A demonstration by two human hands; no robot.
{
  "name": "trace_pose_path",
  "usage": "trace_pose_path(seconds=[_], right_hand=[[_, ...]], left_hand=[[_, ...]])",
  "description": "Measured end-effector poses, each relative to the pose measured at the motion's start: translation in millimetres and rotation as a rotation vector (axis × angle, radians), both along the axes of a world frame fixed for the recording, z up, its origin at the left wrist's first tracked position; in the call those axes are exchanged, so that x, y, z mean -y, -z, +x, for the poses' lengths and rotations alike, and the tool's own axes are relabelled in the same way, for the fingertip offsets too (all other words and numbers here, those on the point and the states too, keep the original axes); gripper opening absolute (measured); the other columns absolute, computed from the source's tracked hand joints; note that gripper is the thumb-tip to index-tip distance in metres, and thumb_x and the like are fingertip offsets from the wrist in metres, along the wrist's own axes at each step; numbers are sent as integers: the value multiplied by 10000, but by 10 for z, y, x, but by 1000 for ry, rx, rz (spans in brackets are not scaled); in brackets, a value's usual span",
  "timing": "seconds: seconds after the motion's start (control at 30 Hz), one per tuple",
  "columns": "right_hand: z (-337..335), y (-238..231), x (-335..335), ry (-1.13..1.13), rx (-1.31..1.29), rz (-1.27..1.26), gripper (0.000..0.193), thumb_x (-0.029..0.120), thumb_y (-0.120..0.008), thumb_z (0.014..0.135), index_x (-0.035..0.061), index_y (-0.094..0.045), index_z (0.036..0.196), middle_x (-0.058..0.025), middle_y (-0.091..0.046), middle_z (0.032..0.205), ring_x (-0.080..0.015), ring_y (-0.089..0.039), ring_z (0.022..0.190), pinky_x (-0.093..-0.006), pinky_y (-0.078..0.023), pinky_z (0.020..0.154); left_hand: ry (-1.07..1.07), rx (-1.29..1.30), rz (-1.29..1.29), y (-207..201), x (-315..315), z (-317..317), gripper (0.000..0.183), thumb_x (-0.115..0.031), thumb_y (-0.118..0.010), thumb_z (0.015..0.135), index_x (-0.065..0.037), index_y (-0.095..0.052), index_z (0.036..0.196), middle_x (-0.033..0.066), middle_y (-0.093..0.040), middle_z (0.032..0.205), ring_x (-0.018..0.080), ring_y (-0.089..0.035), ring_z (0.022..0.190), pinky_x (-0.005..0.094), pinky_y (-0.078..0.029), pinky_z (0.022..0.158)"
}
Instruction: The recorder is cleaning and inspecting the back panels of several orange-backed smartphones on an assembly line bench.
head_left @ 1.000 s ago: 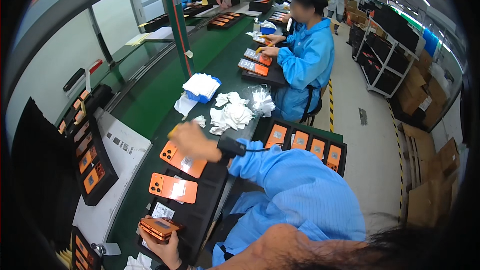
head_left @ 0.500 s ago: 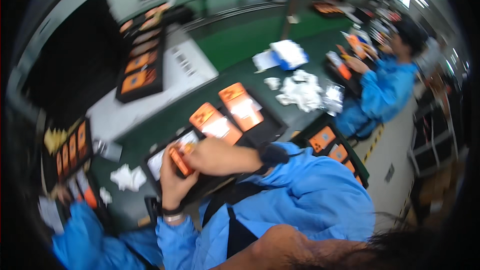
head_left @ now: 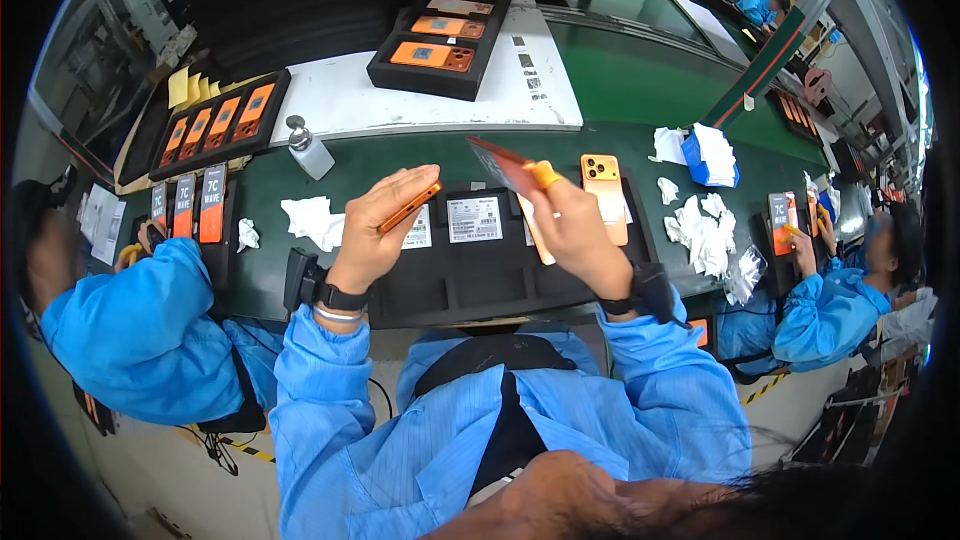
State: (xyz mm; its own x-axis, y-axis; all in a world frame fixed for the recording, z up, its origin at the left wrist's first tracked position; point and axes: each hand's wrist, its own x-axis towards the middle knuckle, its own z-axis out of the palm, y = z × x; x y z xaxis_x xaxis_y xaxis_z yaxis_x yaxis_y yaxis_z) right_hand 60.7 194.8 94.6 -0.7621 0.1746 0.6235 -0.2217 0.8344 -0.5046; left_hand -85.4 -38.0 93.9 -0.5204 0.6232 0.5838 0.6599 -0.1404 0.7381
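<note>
My left hand holds an orange phone edge-up above a black foam tray on the green bench. My right hand pinches a thin dark film sheet between yellow-capped fingers, lifted just right of the phone. Another orange phone lies back-up in the tray beyond my right hand. White labels sit in the tray slots between my hands.
A small dispenser bottle and crumpled white wipes lie left of the tray; more wipes lie right. Black trays of orange phones stand at the back. Co-workers in blue coats sit at my left and right.
The view has swung left from the far line of the bench down to my own tray. My hands have come up, and the right one now holds the film sheet beside the phone.
</note>
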Motion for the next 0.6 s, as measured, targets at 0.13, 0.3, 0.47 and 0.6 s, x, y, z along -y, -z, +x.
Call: trace_pose_path(seconds=[0.13, 0.3, 0.47, 0.6], right_hand=[[-45, 409, 135, -52, 217, 237, 247, 87, -585, 891, -40, -637, 1097, -196, -660, 1021, -365, -666, 937, -429, -538, 721], [89, 872, 155, -161, 225, 540, 359, 114, -600, 799, -14, -656, 1130, -180, -636, 1159, -346, -544, 1250, -466, -470, 969], [163, 780, 83, -243, 360, 390, 356, 131, -674, 836, 25, -645, 1175, -157, -639, 1214, -347, -554, 1231, -490, -429, 1006], [412, 132, -110, -25, 189, 49, 425, 183, -694, 869, 23, -600, 1251, -183, -624, 1260, -311, -614, 1112, -456, -480, 929]], left_hand=[[23, -93, -203, 477, 100, -181, 412, 84, -652, 832, -137, -738, 1169, 59, -700, 1244, 335, -544, 1299, 445, -366, 1130], [-7, -213, -434, 757, 319, -95, 471, 89, -671, 775, -212, -765, 1125, 34, -680, 1285, 335, -451, 1379, 442, -315, 1159], [26, -183, -538, 761, 407, -77, 644, 201, -529, 708, -192, -741, 1172, 58, -644, 1338, 359, -424, 1399, 530, -241, 1194], [-8, -119, -582, 868, 500, -45, 586, 166, -485, 742, -143, -721, 1181, 64, -621, 1360, 352, -424, 1390, 587, -229, 1183]])
